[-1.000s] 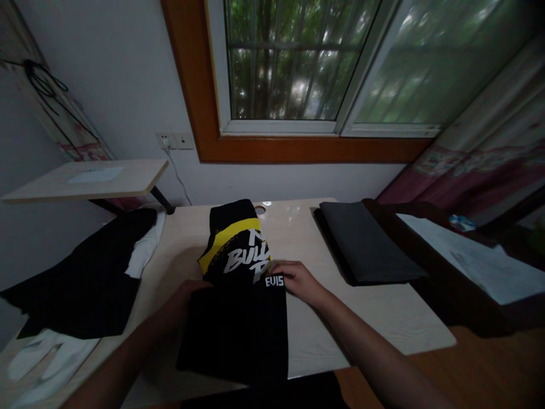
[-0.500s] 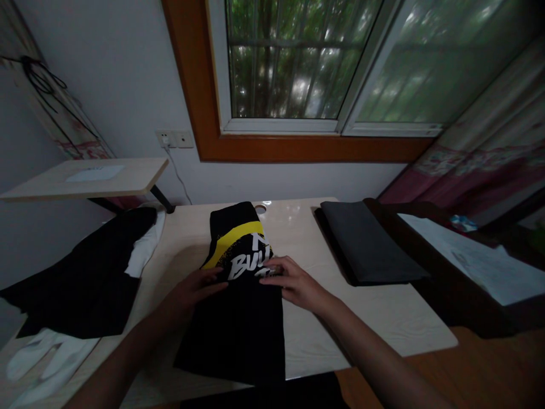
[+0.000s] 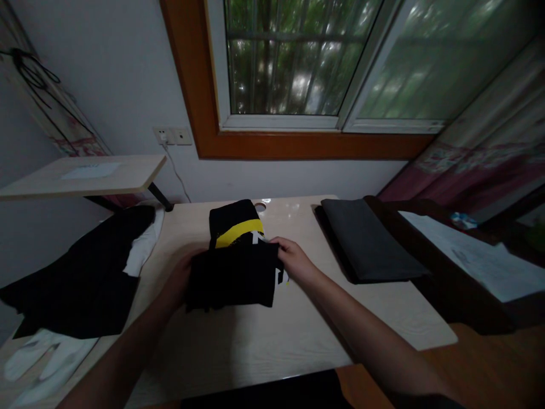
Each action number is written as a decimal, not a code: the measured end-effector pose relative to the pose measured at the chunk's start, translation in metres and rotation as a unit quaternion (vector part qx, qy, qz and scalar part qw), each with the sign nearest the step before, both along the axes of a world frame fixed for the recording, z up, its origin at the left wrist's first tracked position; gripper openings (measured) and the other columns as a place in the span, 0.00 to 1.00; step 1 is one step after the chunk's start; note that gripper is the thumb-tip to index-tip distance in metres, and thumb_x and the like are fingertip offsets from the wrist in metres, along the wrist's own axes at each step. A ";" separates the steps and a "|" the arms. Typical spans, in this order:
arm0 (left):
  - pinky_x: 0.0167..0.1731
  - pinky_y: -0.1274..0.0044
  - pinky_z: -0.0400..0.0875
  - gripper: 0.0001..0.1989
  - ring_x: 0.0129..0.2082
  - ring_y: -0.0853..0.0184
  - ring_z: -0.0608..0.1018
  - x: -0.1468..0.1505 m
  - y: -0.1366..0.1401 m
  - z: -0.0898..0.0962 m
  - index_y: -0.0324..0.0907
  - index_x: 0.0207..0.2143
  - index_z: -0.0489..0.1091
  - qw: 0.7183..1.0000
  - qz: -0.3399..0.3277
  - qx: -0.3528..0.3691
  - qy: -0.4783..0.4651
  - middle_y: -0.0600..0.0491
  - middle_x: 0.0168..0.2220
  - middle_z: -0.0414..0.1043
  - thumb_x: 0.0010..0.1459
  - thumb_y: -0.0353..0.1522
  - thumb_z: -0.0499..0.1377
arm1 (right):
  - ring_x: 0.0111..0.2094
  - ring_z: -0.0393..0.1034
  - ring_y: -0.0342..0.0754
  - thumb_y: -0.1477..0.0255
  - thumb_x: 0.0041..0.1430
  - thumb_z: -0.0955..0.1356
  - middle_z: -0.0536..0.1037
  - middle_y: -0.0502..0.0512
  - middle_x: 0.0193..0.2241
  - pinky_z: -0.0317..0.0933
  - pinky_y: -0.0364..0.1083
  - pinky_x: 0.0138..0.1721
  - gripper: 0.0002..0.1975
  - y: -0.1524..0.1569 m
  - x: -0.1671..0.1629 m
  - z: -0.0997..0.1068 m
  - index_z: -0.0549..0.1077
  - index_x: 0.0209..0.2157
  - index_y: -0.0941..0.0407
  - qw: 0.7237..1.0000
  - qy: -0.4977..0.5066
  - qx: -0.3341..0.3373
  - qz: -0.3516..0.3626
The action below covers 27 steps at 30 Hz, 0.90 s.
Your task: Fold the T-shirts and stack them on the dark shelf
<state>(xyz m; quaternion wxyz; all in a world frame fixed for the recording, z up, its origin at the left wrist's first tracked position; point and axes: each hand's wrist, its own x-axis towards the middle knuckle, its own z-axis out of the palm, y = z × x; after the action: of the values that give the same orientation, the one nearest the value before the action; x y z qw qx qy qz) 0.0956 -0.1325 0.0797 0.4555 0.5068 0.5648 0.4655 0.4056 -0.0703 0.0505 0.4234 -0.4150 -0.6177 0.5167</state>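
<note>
A black T-shirt (image 3: 234, 275) with a yellow band and white lettering lies on the pale wooden table (image 3: 323, 335) in front of me. Its near part is raised and folded over the printed part, covering most of the letters. My right hand (image 3: 294, 260) pinches the right edge of this flap between thumb and fingers. At the flap's left edge is my left hand (image 3: 184, 277), closed on the cloth; its fingertips are hidden by the fabric and in shadow.
Left on the table lie a black garment (image 3: 85, 278), a white cloth (image 3: 145, 244) and white gloves (image 3: 55, 363). A small raised shelf (image 3: 128, 176) stands behind them. To the right is a dark grey folded stack (image 3: 370, 241), beside a dark surface with papers (image 3: 464, 250).
Both hands have taken hold of the T-shirt's near part and brought it up and away from me, over the print. The table's front area it covered now shows.
</note>
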 end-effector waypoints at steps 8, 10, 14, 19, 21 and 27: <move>0.37 0.70 0.77 0.28 0.42 0.58 0.81 -0.001 0.038 -0.019 0.46 0.57 0.68 0.997 -0.029 -0.054 0.053 0.48 0.49 0.78 0.50 0.33 0.60 | 0.38 0.73 0.46 0.76 0.53 0.66 0.77 0.49 0.37 0.68 0.47 0.42 0.22 0.035 -0.006 -0.020 0.73 0.50 0.53 0.996 -0.084 0.016 0.009; 0.38 0.69 0.77 0.28 0.43 0.59 0.81 -0.004 0.039 -0.024 0.49 0.57 0.69 0.993 -0.039 -0.027 0.112 0.49 0.50 0.78 0.51 0.31 0.59 | 0.46 0.72 0.48 0.81 0.52 0.66 0.76 0.53 0.44 0.66 0.51 0.51 0.29 0.032 -0.002 -0.015 0.70 0.57 0.52 0.987 -0.117 0.100 0.041; 0.45 0.67 0.76 0.27 0.44 0.61 0.78 -0.009 0.034 -0.027 0.49 0.58 0.70 0.970 -0.059 0.079 0.224 0.48 0.52 0.73 0.55 0.28 0.57 | 0.59 0.64 0.52 0.86 0.54 0.65 0.67 0.59 0.58 0.59 0.57 0.61 0.36 0.020 0.004 -0.003 0.69 0.62 0.47 0.935 -0.190 0.279 0.107; 0.56 0.63 0.68 0.26 0.53 0.61 0.71 -0.018 0.030 -0.034 0.53 0.57 0.72 0.902 -0.095 0.233 0.352 0.48 0.60 0.61 0.59 0.24 0.54 | 0.63 0.57 0.57 0.85 0.55 0.68 0.66 0.54 0.63 0.57 0.64 0.62 0.30 0.012 0.007 0.003 0.77 0.53 0.42 0.885 -0.235 0.378 0.136; 0.60 0.60 0.64 0.22 0.58 0.58 0.67 -0.022 0.031 -0.035 0.52 0.51 0.76 0.882 -0.114 0.271 0.369 0.50 0.61 0.62 0.60 0.25 0.53 | 0.63 0.57 0.57 0.83 0.56 0.69 0.72 0.53 0.58 0.57 0.63 0.61 0.24 0.011 0.006 0.004 0.81 0.47 0.43 0.881 -0.215 0.392 0.155; 0.52 0.63 0.70 0.11 0.49 0.57 0.76 -0.018 0.042 -0.033 0.43 0.42 0.73 0.946 -0.070 0.185 0.258 0.49 0.45 0.77 0.63 0.33 0.53 | 0.41 0.74 0.50 0.73 0.63 0.66 0.81 0.54 0.38 0.68 0.51 0.48 0.11 0.017 -0.010 -0.005 0.81 0.42 0.51 0.958 -0.117 0.260 0.033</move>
<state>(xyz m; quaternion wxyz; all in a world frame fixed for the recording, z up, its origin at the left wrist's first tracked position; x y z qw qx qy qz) 0.0780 -0.0907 0.0471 0.2237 0.7232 0.5297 0.3826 0.3951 -0.0533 0.0453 0.4238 -0.3275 -0.7895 0.2996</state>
